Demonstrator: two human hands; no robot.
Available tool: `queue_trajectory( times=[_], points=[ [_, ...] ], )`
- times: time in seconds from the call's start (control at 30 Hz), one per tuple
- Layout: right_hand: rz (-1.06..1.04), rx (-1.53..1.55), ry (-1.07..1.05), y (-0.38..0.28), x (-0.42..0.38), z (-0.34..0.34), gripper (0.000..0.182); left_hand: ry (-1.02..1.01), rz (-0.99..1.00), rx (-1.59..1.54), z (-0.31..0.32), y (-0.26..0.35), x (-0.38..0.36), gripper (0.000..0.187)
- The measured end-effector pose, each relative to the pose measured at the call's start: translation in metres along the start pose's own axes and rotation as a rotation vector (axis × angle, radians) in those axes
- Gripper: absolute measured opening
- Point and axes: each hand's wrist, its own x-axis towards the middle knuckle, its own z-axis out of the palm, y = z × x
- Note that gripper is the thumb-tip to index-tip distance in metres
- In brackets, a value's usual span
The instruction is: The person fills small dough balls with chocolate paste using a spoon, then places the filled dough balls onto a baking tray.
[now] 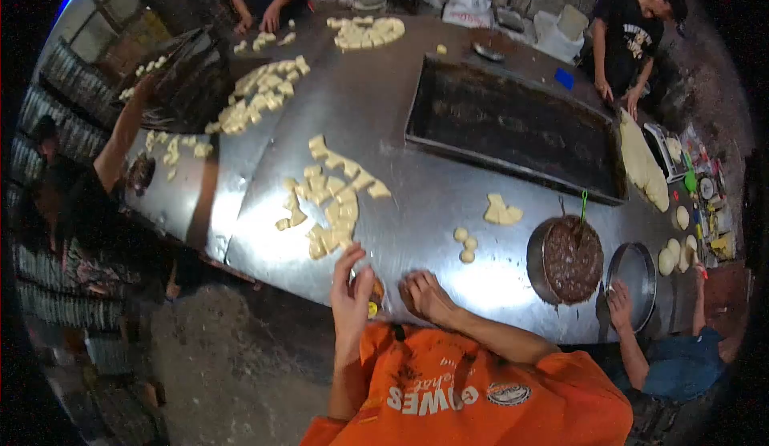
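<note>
My left hand (pixel 349 287) is at the near table edge, thumb and fingers apart, its fingertips close to a cluster of cut dough pieces (pixel 343 214). Beside its thumb is a small brownish object with a yellow spot (pixel 373 307), partly hidden; I cannot make out what it is. On the metal table to the right rests my right hand (pixel 428 295), its fingers curled down. Whatever lies under those fingers is hidden. Farther right sit small dough balls (pixel 465 246) and a few joined dough pieces (pixel 503 210).
A round pan of brown filling (pixel 570 259) with a green-handled utensil stands right, beside an empty round ring or pan (pixel 633 286). Behind lies a large dark tray (pixel 513 126). More dough pieces (pixel 260 94) are at the back left. Co-workers stand around the metal table (pixel 344 110).
</note>
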Motion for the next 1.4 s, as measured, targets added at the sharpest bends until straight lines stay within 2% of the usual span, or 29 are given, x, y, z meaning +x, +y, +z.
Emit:
queue_trajectory(
  times=[0.03,0.1,0.13,0.17,0.2,0.3,0.37,0.4,0.43,0.5,0.53,0.6,0.7,0.73,0.77,0.83,0.87,0.93,0.97,1.03,1.07,1.1,1.17,1.2,1.23,1.3,1.33,1.37,1.4],
  points=[
    [0.355,0.440,-0.195,0.003,-0.002,-0.021,0.030,0.007,0.021,0.005,0.000,0.010,-0.004,0.034],
    [0.037,0.013,-0.242,0.034,0.015,-0.036,0.030,0.019,0.015,-0.074,-0.005,-0.001,-0.005,0.032],
    [0.088,-0.113,-0.103,0.033,0.034,-0.037,0.033,0.043,-0.048,-0.097,-0.007,-0.003,-0.006,0.031],
    [0.073,-0.120,-0.101,0.029,0.040,-0.030,0.033,0.072,-0.100,-0.121,-0.007,-0.003,-0.004,0.030],
    [0.137,0.011,-0.090,0.017,0.039,-0.020,0.032,0.078,-0.122,-0.113,-0.008,0.001,-0.005,0.029],
    [0.217,0.292,-0.023,-0.009,0.018,-0.021,0.023,0.065,-0.088,-0.117,-0.013,0.003,-0.003,0.029],
    [0.018,0.217,-0.108,0.031,0.000,-0.007,0.031,0.050,-0.060,-0.140,-0.016,0.001,0.001,0.029],
    [0.025,0.013,-0.094,0.042,0.007,-0.010,0.034,0.065,-0.069,-0.118,-0.018,0.000,0.002,0.029],
    [0.037,-0.113,0.017,0.040,0.028,-0.028,0.018,0.080,-0.084,-0.100,-0.019,-0.003,0.002,0.029],
    [0.212,-0.013,0.158,0.026,0.060,-0.032,0.021,0.084,-0.099,-0.137,-0.016,-0.006,0.003,0.030],
    [0.212,-0.012,0.158,0.019,0.050,-0.029,0.021,0.079,-0.093,-0.138,-0.014,-0.004,0.003,0.030],
    [0.155,0.188,0.033,-0.002,0.031,-0.019,0.023,0.069,-0.094,-0.115,-0.012,0.005,0.004,0.030],
    [0.126,0.239,-0.036,0.023,0.010,-0.024,0.027,0.027,-0.075,-0.057,-0.011,0.005,0.003,0.030],
    [0.131,0.144,-0.027,0.040,0.008,-0.014,0.032,0.025,-0.094,-0.054,-0.009,0.005,0.003,0.030],
    [0.155,0.000,-0.051,0.046,0.022,-0.018,0.025,-0.002,-0.099,-0.049,-0.006,0.004,0.006,0.031],
    [0.393,0.090,0.073,0.025,0.053,-0.025,0.021,-0.030,-0.109,-0.043,-0.002,-0.002,0.003,0.031],
    [0.398,0.090,0.074,0.019,0.045,-0.017,0.021,-0.073,-0.098,-0.040,0.001,-0.005,0.004,0.030],
    [0.210,0.012,0.105,0.003,0.024,0.000,0.019,-0.156,-0.048,-0.023,0.009,-0.003,0.008,0.028],
    [0.247,0.005,0.123,0.004,0.023,-0.007,0.019,-0.197,-0.050,-0.013,0.009,-0.004,0.013,0.028],
    [0.763,0.647,-0.133,0.021,0.010,-0.028,0.020,-0.326,0.011,0.282,0.011,-0.008,0.017,0.031],
    [0.284,0.125,0.033,0.043,0.004,-0.016,0.016,-0.372,0.022,0.370,0.018,-0.004,0.021,0.033],
    [0.315,0.034,0.214,0.032,0.033,-0.047,0.015,-0.405,0.001,0.376,0.024,-0.012,0.024,0.033],
    [0.394,0.029,0.227,0.032,0.048,-0.035,0.015,-0.512,0.279,0.706,0.034,-0.041,0.031,0.040],
    [0.419,0.100,0.249,0.026,0.056,-0.040,0.013,-0.567,0.209,0.742,0.041,-0.053,0.032,0.052],
    [0.438,0.167,0.274,0.023,0.061,-0.049,0.012,-0.585,0.209,0.746,0.048,-0.063,0.030,0.052],
    [0.517,0.139,0.344,0.017,0.056,-0.083,0.011,-0.660,0.007,0.721,0.066,-0.079,0.026,0.060],
    [0.586,0.113,0.400,0.016,0.047,-0.096,0.012,-0.700,0.135,0.738,0.073,-0.083,0.023,0.067],
    [0.652,0.093,0.426,0.022,0.036,-0.104,0.014,-0.714,0.133,0.740,0.083,-0.091,0.019,0.067],
    [0.702,0.091,0.437,0.028,0.022,-0.108,0.014,-0.688,0.214,0.793,0.092,-0.098,0.016,0.069]
  ],
)
